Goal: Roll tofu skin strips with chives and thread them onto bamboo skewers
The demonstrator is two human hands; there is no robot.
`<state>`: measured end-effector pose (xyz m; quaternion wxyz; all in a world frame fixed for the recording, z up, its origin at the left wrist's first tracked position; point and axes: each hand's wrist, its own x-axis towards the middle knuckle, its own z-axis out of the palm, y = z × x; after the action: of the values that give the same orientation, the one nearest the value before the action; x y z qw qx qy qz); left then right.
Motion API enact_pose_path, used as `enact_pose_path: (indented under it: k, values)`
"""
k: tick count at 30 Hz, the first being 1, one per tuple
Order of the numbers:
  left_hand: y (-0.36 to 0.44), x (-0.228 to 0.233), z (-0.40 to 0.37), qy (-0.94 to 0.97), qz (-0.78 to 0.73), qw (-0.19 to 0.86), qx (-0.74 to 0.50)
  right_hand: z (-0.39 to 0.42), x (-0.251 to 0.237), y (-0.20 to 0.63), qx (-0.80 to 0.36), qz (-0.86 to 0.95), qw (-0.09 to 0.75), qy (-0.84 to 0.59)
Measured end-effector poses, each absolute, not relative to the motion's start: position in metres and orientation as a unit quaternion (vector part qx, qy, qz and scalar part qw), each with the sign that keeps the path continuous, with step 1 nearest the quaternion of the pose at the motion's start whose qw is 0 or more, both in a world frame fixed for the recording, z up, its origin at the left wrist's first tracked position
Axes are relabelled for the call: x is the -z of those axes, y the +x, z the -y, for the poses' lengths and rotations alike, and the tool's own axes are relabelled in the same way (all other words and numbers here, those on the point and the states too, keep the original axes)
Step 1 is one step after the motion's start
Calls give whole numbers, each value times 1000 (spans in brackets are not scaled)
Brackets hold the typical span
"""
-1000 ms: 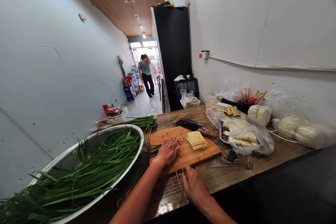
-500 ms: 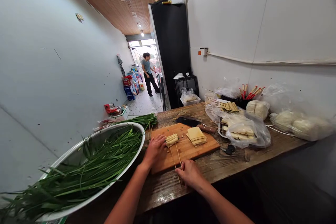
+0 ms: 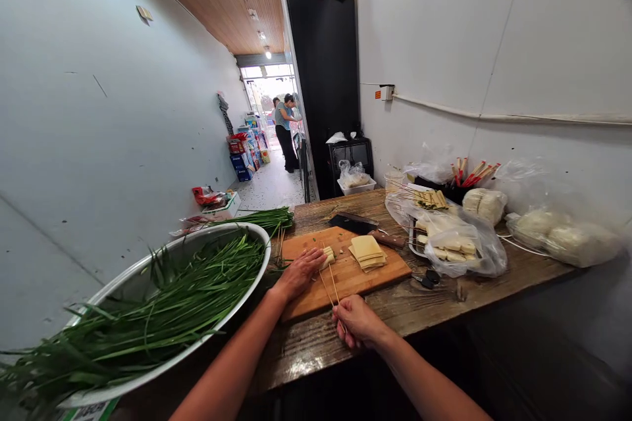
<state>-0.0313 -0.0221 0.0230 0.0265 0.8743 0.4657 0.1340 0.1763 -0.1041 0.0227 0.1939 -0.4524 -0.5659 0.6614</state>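
My left hand (image 3: 300, 272) lies flat over the pale tofu-sheet rolls (image 3: 328, 255) on the wooden cutting board (image 3: 355, 283), its fingers stretched out and covering most of them. Two thin wooden skewers (image 3: 335, 283) run from the near side of the rolls to my right hand (image 3: 358, 321), which is closed round their lower ends by the board's front edge. How deep the skewer tips sit in the rolls is hidden. To the right on the board is a stack of square tofu sheets (image 3: 368, 251). Behind it lies a cleaver (image 3: 353, 222) with a wooden handle.
A big metal basin (image 3: 261, 237) of green chives (image 3: 197, 302) stands left. Right of the board are black-handled scissors (image 3: 430, 277), a plastic-covered tray of white pieces (image 3: 451, 243) and finished skewered rolls (image 3: 430, 198). Bagged food (image 3: 563, 237) sits farther right. People (image 3: 286, 128) stand near the doorway.
My left hand has slid right and forward over the rolls, covering more of them. My right hand has rolled over slightly around the skewers. The person at the doorway has turned and leans forward.
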Motion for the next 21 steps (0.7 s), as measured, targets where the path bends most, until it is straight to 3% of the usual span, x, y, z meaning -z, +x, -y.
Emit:
enact_pose_path:
  k: [12, 14, 18, 21]
  values:
    - [-26, -30, 46, 773, -595, 10, -219, 98, -28, 199, -594, 642, 153, -460]
    - [-23, -30, 50, 780, -593, 16, -202, 93, -31, 208, -475, 720, 131, -489]
    - [-15, -27, 49, 750, -621, 4, -226, 51, -54, 230, -121, 790, 130, -587]
    - [-19, -23, 47, 736, -623, 24, -264, -2, -77, 249, -52, 774, 52, -629]
